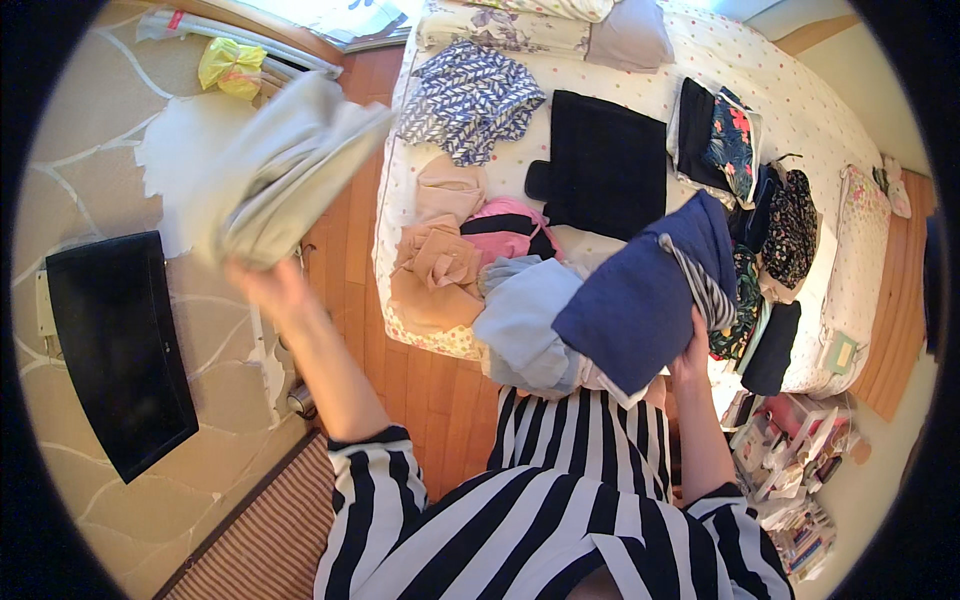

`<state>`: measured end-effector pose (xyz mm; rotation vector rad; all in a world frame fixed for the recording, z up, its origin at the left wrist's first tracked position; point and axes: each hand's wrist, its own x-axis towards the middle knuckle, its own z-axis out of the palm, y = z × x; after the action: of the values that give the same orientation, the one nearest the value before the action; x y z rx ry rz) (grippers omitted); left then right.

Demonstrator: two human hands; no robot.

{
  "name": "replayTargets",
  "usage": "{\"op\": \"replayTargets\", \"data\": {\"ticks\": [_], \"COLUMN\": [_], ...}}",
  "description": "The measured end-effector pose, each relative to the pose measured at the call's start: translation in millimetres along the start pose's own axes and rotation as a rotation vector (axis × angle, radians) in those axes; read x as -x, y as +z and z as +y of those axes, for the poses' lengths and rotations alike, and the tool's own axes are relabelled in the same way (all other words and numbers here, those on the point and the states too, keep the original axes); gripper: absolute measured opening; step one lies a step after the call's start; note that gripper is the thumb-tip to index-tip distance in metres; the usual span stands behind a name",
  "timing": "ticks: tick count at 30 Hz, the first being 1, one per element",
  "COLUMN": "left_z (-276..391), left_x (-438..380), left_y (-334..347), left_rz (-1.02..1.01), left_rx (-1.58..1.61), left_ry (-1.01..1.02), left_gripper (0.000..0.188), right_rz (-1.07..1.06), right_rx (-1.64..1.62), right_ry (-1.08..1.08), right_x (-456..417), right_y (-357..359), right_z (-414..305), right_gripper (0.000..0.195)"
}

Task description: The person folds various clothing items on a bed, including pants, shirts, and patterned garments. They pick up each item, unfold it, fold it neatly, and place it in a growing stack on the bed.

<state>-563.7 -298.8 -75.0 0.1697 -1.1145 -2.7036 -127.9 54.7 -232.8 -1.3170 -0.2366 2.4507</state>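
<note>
Raised at the left, my left hand (270, 289) grips a light grey garment (289, 165), blurred by motion. My right hand (694, 345) holds a folded navy blue cloth (645, 300) together with a striped piece (701, 281); the fingers are partly hidden. Beneath and beside the navy cloth lies a light blue garment (529, 315) at the bed's near edge. Left of it are a peach garment (435, 277) and a pink and black garment (510, 229). Behind them, a folded black garment (607, 161) and a blue-and-white patterned garment (472, 97) lie on the bed.
Folded dark and floral clothes (731, 142) are stacked on the right of the dotted bedspread (795, 97). A plastic box of small items (802, 442) stands at the lower right. A black flat screen (124, 352) is at the left, with a striped mat (255, 525) at the lower left.
</note>
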Motion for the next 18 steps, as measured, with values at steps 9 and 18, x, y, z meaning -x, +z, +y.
{"op": "replayTargets", "data": {"ticks": [9,18], "left_z": [252,309], "left_x": [119,216], "left_y": [-85,-188], "left_rz": [0.154,0.793], "left_rx": [0.034,-0.295], "left_ry": [0.523,0.273], "left_gripper": [0.046,0.046], "right_rz": [-0.058,0.081], "right_rx": [0.074,0.112], "right_ry": [0.076,0.121], "right_x": [-64,-83], "right_y": [126,135], "right_z": [54,87], "right_gripper": [0.042,0.043]}}
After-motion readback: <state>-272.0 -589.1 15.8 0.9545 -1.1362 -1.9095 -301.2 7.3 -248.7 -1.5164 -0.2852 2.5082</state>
